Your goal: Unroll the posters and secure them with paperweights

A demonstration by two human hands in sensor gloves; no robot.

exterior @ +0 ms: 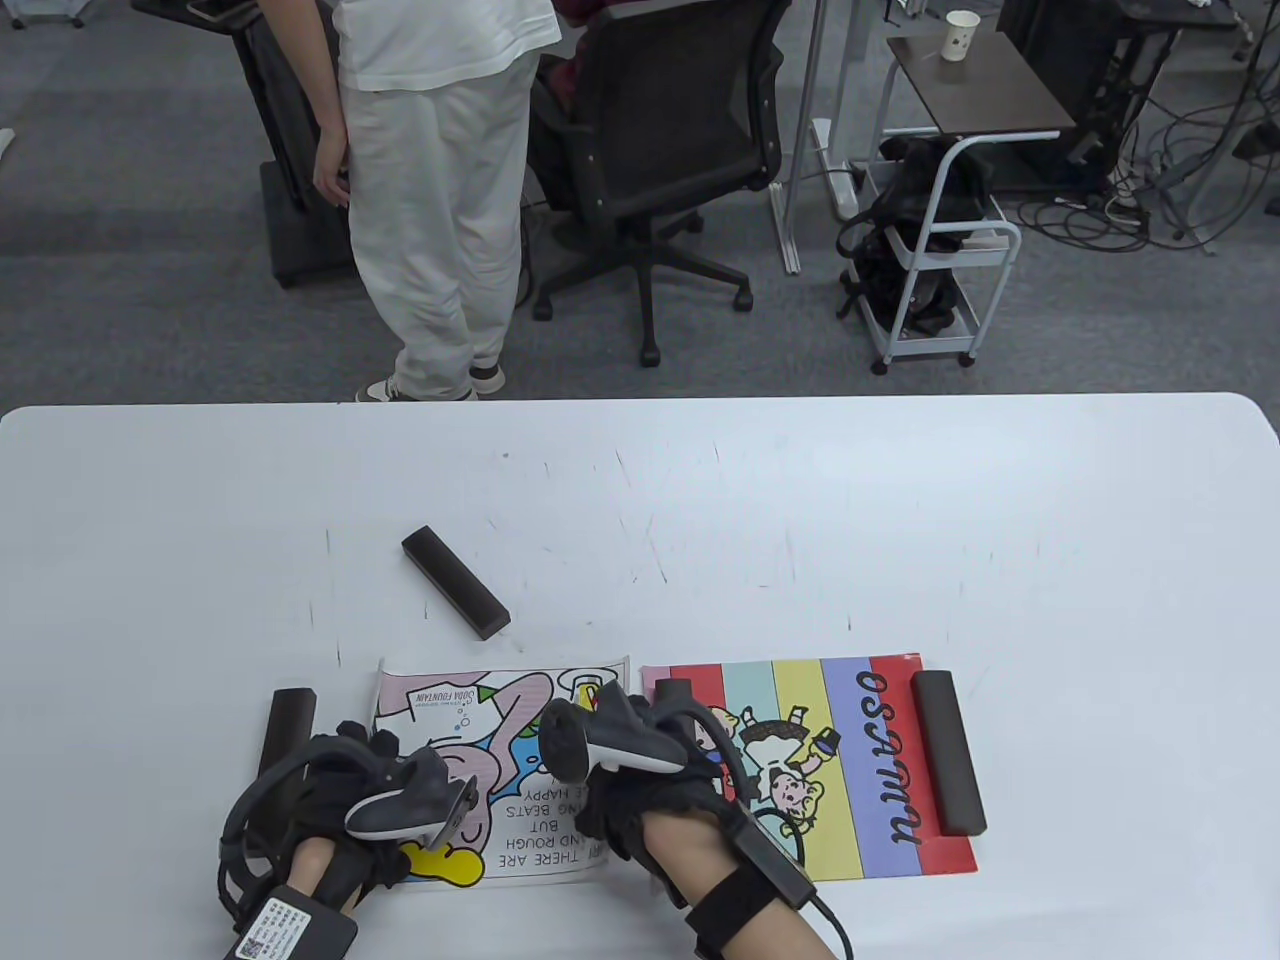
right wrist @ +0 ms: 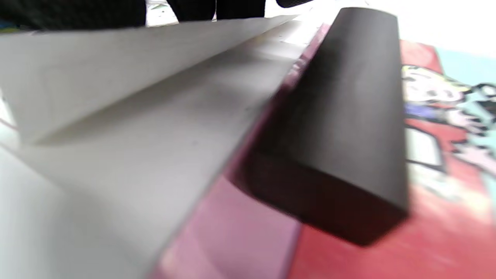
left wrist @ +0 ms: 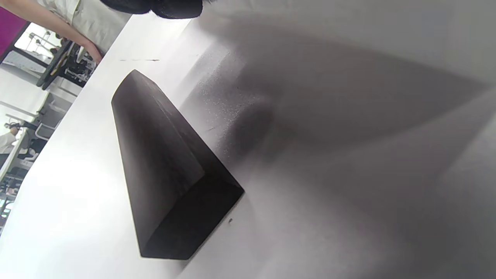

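A white cartoon poster (exterior: 500, 740) lies unrolled near the table's front edge. My left hand (exterior: 370, 770) rests on its left part. My right hand (exterior: 620, 760) is at its right edge, which stands lifted off the table in the right wrist view (right wrist: 135, 77). The trackers hide my fingers. One dark paperweight (exterior: 285, 730) lies on the bare table just left of my left hand and also shows in the left wrist view (left wrist: 162, 166). Another paperweight (exterior: 455, 595) lies loose behind the poster.
A striped poster (exterior: 850, 770) lies flat to the right, with one paperweight (exterior: 948, 765) on its right edge and another (exterior: 672, 692) on its left edge, close to my right hand (right wrist: 341, 128). A person and an office chair stand beyond the table's far edge.
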